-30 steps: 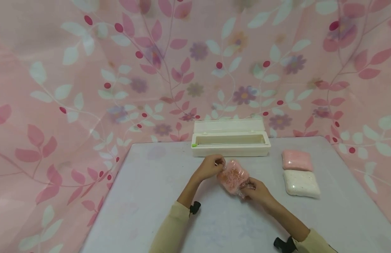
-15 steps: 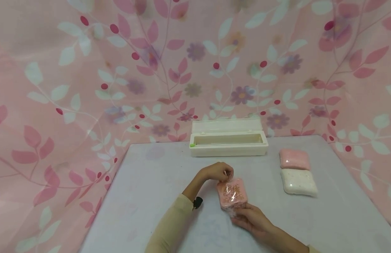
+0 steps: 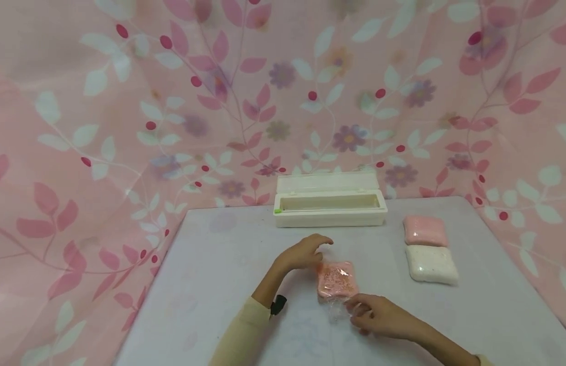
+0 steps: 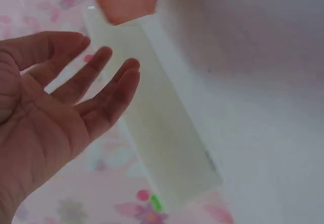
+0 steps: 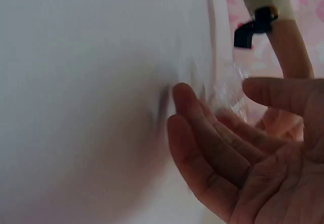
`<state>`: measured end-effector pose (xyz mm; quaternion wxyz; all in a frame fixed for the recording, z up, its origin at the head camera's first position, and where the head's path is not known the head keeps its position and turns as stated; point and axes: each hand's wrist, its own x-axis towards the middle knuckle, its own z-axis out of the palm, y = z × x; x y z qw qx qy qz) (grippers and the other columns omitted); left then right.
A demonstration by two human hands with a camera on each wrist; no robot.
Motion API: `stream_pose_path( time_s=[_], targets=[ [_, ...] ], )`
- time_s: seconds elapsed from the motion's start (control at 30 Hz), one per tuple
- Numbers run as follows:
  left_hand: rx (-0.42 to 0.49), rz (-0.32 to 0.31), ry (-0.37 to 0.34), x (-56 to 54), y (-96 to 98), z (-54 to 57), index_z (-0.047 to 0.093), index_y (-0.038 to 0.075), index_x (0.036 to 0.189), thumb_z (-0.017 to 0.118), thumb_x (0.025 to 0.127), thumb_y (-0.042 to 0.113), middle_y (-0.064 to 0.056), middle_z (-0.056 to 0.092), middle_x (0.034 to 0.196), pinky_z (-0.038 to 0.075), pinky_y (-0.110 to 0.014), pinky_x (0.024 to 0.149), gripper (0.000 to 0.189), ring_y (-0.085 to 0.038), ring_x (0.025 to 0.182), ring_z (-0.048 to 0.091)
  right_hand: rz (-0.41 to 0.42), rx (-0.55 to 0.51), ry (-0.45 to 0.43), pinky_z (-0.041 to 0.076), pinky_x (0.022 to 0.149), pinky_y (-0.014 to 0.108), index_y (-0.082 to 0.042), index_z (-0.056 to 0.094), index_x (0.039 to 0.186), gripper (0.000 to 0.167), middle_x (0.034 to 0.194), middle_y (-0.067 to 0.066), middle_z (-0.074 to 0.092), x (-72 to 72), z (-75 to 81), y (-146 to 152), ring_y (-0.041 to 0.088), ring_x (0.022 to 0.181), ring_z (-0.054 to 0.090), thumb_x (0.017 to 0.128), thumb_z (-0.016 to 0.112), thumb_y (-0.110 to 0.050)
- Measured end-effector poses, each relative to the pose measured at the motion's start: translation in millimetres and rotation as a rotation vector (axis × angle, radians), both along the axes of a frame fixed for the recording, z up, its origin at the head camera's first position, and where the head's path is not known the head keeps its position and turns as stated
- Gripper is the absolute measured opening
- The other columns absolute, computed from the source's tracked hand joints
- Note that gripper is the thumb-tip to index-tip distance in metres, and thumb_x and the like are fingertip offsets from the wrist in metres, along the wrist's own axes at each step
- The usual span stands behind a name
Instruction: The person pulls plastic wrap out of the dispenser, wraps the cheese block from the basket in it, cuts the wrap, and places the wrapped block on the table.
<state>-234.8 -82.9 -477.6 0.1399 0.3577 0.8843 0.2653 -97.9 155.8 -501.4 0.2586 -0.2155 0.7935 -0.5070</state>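
Observation:
A pink square block [image 3: 336, 279] with brown flecks on top lies on the table, wrapped in clear plastic film [image 3: 335, 311] that spreads loosely at its near end. Over the block's far left corner is my left hand [image 3: 305, 252], thumb and fingers apart. In the left wrist view that hand [image 4: 66, 92] holds nothing, and an orange-pink piece of the block [image 4: 126, 1] shows beyond it. My right hand [image 3: 379, 316] is at the near right corner beside the film. The right wrist view has its fingers [image 5: 202, 158] loosely bent, thumb apart, with film [image 5: 233, 97] behind them.
A long white box [image 3: 328, 219] with its lid raised and a green tab [image 3: 278, 210] stands at the table's back edge. On the right, a pink packet [image 3: 426, 231] lies behind a white packet [image 3: 431, 264]. A floral cloth [image 3: 283, 101] hangs behind the table.
The block has come nearer, turned square and been laid on the table. Both hands, which pinched the film at its ends, have let go and spread their fingers.

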Motion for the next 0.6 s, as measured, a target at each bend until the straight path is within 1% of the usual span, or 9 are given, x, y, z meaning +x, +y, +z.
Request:
stream_pose_path(
  time_s=[0.07,0.13,0.2,0.27,0.33,0.4,0.47,0.5,0.6],
  targets=[
    [-0.011,0.038,0.094,18.6,-5.0,9.0,0.058,0.006,0.131,0.057,0.094,0.002,-0.008,0.058,0.128,0.046,-0.029,0.094,0.037,-0.019,0.115,0.056,0.048,0.126,0.244,0.051,0.064,0.030,-0.009,0.067,0.109,0.017,0.094,-0.004,0.068,-2.9,8.8,7.6,0.008,0.078,0.063,0.093,0.067,-0.017],
    [-0.018,0.039,0.155,38.6,-8.6,16.7,0.062,0.008,0.124,0.063,0.094,0.005,-0.006,0.061,0.118,0.049,-0.024,0.085,0.030,-0.015,0.103,0.060,0.072,0.217,0.466,0.049,0.063,0.027,-0.015,0.069,0.102,0.011,0.090,-0.013,0.066,-5.6,15.2,10.7,0.000,0.077,0.058,0.091,0.070,-0.016],
    [-0.020,-0.007,0.192,57.5,-11.3,20.9,0.065,0.009,0.117,0.067,0.093,0.008,-0.003,0.063,0.107,0.047,-0.018,0.076,0.024,-0.010,0.090,0.059,0.094,0.230,0.620,0.048,0.063,0.025,-0.017,0.070,0.103,0.014,0.089,-0.015,0.065,-8.5,17.9,10.0,-0.002,0.077,0.057,0.089,0.073,-0.015],
    [-0.020,-0.078,0.218,73.2,-12.7,23.0,0.066,0.010,0.110,0.070,0.091,0.010,0.001,0.062,0.099,0.043,-0.013,0.072,0.018,-0.006,0.084,0.056,0.129,0.217,0.777,0.049,0.064,0.025,-0.017,0.069,0.109,0.025,0.094,-0.014,0.066,-10.6,15.0,6.7,-0.001,0.079,0.058,0.085,0.077,-0.015],
    [-0.022,-0.157,0.235,83.7,-14.6,20.7,0.067,0.012,0.107,0.073,0.089,0.012,0.004,0.061,0.097,0.041,-0.011,0.073,0.019,-0.003,0.083,0.054,0.171,0.192,0.955,0.050,0.067,0.024,-0.017,0.068,0.114,0.038,0.100,-0.010,0.067,-13.1,7.9,2.2,0.002,0.083,0.061,0.079,0.082,-0.018],
    [-0.021,-0.212,0.217,90.9,-16.3,15.6,0.067,0.014,0.109,0.075,0.088,0.014,0.007,0.061,0.101,0.041,-0.010,0.078,0.023,-0.002,0.089,0.054,0.207,0.182,1.120,0.051,0.070,0.024,-0.016,0.068,0.114,0.048,0.105,-0.008,0.066,-15.1,-0.3,-2.3,0.004,0.087,0.062,0.071,0.086,-0.024],
    [-0.035,-0.246,0.199,96.1,-17.4,9.3,0.067,0.017,0.113,0.079,0.084,0.016,0.009,0.062,0.108,0.041,-0.011,0.085,0.031,0.000,0.098,0.055,0.235,0.205,1.241,0.050,0.068,0.023,-0.016,0.068,0.110,0.052,0.104,-0.008,0.064,-16.6,-6.8,-6.2,0.006,0.086,0.061,0.064,0.088,-0.031],
    [-0.049,-0.254,0.194,98.0,-17.4,5.9,0.066,0.018,0.117,0.080,0.083,0.019,0.010,0.061,0.112,0.041,-0.012,0.088,0.037,0.000,0.102,0.054,0.250,0.218,1.275,0.049,0.066,0.022,-0.016,0.067,0.106,0.052,0.102,-0.007,0.063,-17.2,-9.2,-8.1,0.006,0.084,0.061,0.061,0.089,-0.033],
    [-0.100,-0.261,0.225,103.6,-16.4,-4.2,0.065,0.020,0.121,0.083,0.079,0.026,0.011,0.060,0.117,0.039,-0.014,0.093,0.046,0.000,0.108,0.052,0.281,0.286,1.313,0.045,0.059,0.020,-0.016,0.064,0.098,0.050,0.097,-0.007,0.062,-17.4,-14.3,-12.2,0.006,0.077,0.057,0.060,0.087,-0.038]
  ],
)
